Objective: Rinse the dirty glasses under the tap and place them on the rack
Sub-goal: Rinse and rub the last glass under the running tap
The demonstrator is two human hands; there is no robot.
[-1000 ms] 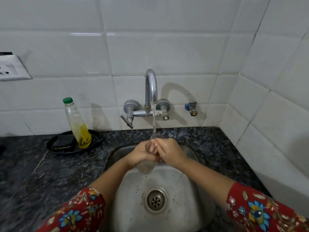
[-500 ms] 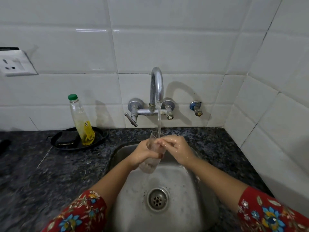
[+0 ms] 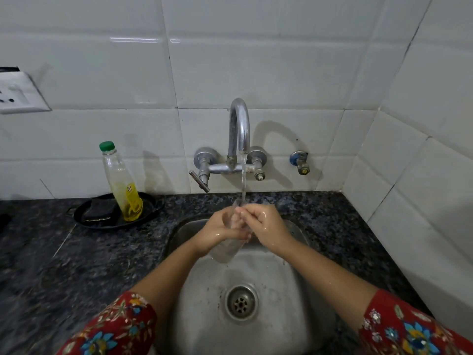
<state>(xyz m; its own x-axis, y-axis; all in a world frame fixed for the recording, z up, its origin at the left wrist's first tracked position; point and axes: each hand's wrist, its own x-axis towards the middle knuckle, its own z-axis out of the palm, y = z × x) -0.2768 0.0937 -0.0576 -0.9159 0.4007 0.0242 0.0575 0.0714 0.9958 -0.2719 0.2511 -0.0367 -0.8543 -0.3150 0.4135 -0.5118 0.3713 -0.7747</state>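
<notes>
A clear drinking glass (image 3: 226, 249) is held tilted over the steel sink (image 3: 294, 311), its mouth up under the running water from the chrome tap (image 3: 239, 129). My left hand (image 3: 217, 230) wraps around the glass's middle. My right hand (image 3: 266, 226) is at the rim, fingers reaching into the mouth of the glass. Both hands are wet. No rack is in view.
A bottle of yellow liquid with a green cap (image 3: 121, 183) stands in a black dish (image 3: 97, 213) on the dark granite counter (image 3: 76, 265), left of the sink. White tiled walls close in at the back and right. A wall socket (image 3: 18, 93) sits at far left.
The hands and the glass stay under the stream with only small shifts of the fingers; the view has tilted slightly.
</notes>
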